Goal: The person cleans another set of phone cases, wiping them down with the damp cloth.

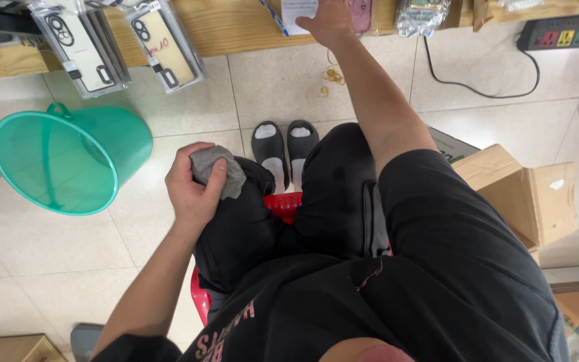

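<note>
Left hand [194, 189]: fingers clenched round a crumpled grey cloth [219, 171], resting on the knee.
Right hand [326, 21]: fingers spread flat on a white packet [297, 12] on the wooden tabletop [236, 27], apparently pressing; steadying it squarely suits.

Crumpled grey cloth [219, 171] mid-frame, held in the left hand [192, 191]. Translucent teal plastic bucket [68, 161] at left. Red plastic stool [286, 204] under black shorts [343, 201]; black shirt [383, 302] with pink lettering, lower centre. Black slide sandals [284, 151], grey insoles. Pale beige floor tiles [41, 261]. Light wooden shelf [229, 27] along top. Brown cardboard box [531, 194] at right. Black power strip [557, 32], red, yellow and green sockets, upper right.
</note>
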